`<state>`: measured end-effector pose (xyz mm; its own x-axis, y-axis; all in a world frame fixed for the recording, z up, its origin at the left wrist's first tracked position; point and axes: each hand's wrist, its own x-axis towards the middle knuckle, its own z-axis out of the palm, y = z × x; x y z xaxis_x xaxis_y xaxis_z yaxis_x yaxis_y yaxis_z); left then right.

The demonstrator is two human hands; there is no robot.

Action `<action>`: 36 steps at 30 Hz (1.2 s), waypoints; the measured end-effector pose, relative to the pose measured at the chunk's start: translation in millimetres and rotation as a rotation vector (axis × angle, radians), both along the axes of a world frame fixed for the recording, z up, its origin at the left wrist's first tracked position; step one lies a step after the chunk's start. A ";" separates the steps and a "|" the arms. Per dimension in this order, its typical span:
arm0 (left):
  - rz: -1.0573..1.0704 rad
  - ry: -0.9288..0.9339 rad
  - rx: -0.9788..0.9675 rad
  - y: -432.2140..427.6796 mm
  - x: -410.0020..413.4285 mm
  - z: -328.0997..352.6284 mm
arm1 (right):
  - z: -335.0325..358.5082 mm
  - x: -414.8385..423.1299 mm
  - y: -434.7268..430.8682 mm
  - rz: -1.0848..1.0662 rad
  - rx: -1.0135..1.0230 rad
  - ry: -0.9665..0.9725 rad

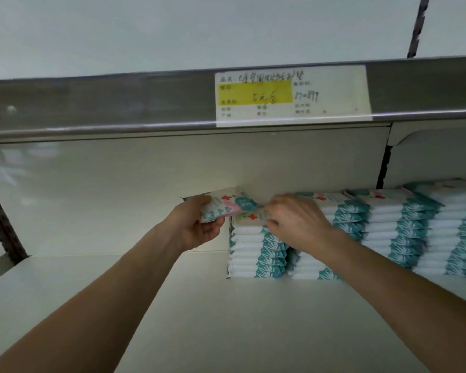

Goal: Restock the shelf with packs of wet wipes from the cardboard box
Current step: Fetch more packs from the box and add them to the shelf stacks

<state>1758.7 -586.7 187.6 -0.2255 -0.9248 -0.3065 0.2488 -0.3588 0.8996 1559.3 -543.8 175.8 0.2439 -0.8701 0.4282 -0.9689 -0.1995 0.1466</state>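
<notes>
Shop, likely — metal shelving [92, 103], price label [293, 96], stacked wipes packs [398, 224]

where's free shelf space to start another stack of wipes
The shelf board is bare from the left upright to the leftmost stack, and along the front edge. Right of it, more stacks sit packed side by side. The left hand, holding a pack, and the right hand crowd its top.

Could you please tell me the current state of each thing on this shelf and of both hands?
Left hand, gripping a tilted white-and-teal wet wipes pack.
Right hand, fingers on the leftmost stack of packs; grip unclear.
Other stacks of packs, lying flat, neat.
White-and-yellow paper price label, seated in the upper rail.
</notes>
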 end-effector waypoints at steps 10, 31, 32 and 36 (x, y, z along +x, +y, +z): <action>-0.195 -0.056 -0.054 -7.7 -29.7 4.2 | 25.6 -2.3 5.2 -0.017 0.227 -0.976; -0.051 -0.164 -0.136 -20.3 -38.0 13.8 | 47.8 4.4 3.3 -0.015 0.330 -0.483; -0.044 -0.133 -0.105 -17.2 -41.4 12.0 | 44.4 6.0 2.6 -0.035 0.328 -0.382; 0.002 -0.114 -0.055 -11.8 -46.3 5.3 | 33.1 1.8 -1.6 -0.047 0.159 -0.164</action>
